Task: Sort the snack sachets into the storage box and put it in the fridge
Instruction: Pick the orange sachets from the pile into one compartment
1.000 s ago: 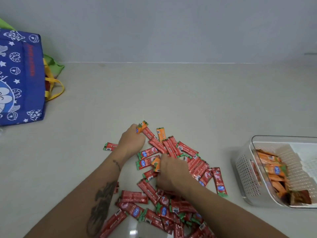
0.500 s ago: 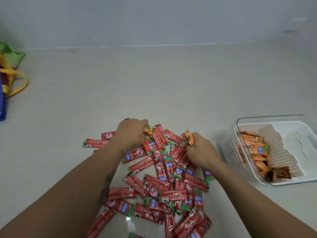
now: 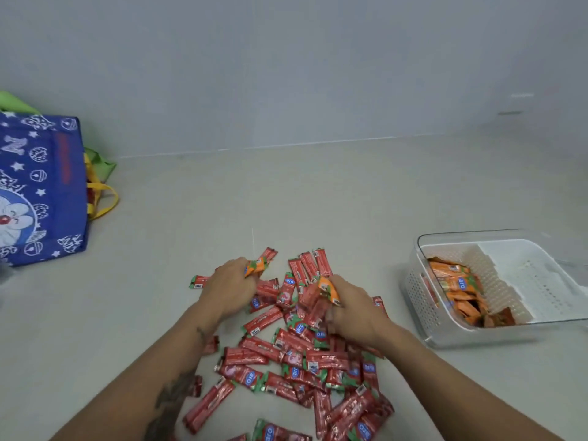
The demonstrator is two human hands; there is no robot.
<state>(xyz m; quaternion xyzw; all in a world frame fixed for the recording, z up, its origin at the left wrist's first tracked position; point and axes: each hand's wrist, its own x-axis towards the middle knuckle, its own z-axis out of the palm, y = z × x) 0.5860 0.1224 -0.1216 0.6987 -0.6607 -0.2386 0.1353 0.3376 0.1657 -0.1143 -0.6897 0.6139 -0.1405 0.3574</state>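
head view, only one there is: both hands sit in the top of the red sachet pile (image 3: 296, 354) on the pale countertop (image 3: 318, 198). left hand (image 3: 230, 286) has its fingers curled round an orange sachet (image 3: 256, 267) poking out past its knuckles toward the far side. right hand (image 3: 353, 308) pinches another orange sachet (image 3: 327, 289) at its fingertips, and maybe a red one with it, bit blurry so can't say for sure.

the bit that matters: the storage box (image 3: 423, 291) is off to the right of the pile, well apart from the left hand and near the right one. its long axis runs away to the right, and the orange stash (image 3: 461, 294) already fills the compartment nearest the pile, the other side looks bare white. so i'd guess the right hand drops first, a short sweep rightward, while the left has to cross over the whole pile.

blue printed bag (image 3: 38, 186) sits far left, out of it.
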